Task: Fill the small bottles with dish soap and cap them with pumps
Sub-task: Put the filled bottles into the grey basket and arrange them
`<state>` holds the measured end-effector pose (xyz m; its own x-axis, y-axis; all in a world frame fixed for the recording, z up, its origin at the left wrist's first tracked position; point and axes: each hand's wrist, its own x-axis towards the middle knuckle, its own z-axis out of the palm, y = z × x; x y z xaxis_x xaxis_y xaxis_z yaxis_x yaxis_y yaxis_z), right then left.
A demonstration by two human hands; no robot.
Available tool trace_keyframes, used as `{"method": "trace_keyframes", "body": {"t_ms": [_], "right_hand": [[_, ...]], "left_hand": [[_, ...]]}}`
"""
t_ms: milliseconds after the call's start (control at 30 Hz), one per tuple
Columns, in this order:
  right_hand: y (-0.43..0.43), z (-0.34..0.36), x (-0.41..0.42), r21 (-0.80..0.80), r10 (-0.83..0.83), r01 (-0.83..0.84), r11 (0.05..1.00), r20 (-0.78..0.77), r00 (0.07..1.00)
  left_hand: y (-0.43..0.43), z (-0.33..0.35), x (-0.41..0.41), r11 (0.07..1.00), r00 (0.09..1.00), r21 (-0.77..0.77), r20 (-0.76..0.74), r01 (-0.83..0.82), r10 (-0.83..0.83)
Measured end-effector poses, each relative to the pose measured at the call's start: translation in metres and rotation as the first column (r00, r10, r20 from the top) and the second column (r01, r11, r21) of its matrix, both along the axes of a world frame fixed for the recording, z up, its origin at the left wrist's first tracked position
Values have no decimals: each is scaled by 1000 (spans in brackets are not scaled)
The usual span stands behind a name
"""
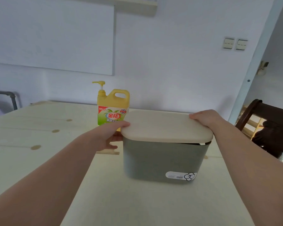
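Pale wooden table (39, 136), three brown knots visible at left. Left hand (109, 136): thumb on top of the lid's left edge, fingers curled beneath it, gripping. Behind that hand, one yellow dish soap jug (113, 108) stands upright on the table, just beside the bin's rear left corner, with one yellow pump (100, 86) on its neck. Label reads "金桔" in a red oval; the smaller print is illegible. One grey bin (162, 160) carries one cream lid (165, 126), tilted, with a gap at the right front. One white sticker (180, 176) with barcode and flower outline, text unreadable. Right hand (206, 119): fingers curled over the lid's far right corner, gripping. Two wall switches (235, 44). One dark chair (268, 128) at far right.
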<state>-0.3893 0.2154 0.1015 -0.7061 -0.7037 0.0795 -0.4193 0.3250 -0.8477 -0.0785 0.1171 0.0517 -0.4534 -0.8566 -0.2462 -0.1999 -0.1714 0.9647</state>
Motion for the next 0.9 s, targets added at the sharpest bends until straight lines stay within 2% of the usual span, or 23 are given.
{"method": "trace_keyframes", "body": {"t_ms": [67, 200, 400, 667, 900], "right_hand": [[-1, -6, -4, -6, -18, 18, 1000, 8, 1000], [16, -18, -7, 8, 54, -58, 998, 264, 963], [37, -32, -16, -30, 76, -70, 997, 455, 887], [31, -34, -8, 84, -20, -12, 996, 377, 926], [30, -36, -12, 110, -15, -21, 994, 321, 947]], "left_hand": [[3, 0, -2, 1000, 999, -25, 32, -11, 12], [8, 1, -6, 998, 998, -31, 15, -60, 60], [19, 2, -19, 980, 984, -98, 15, -173, 175], [24, 8, -27, 963, 974, -167, 44, -212, 222], [22, 6, -30, 961, 974, -188, 66, -201, 217]]}}
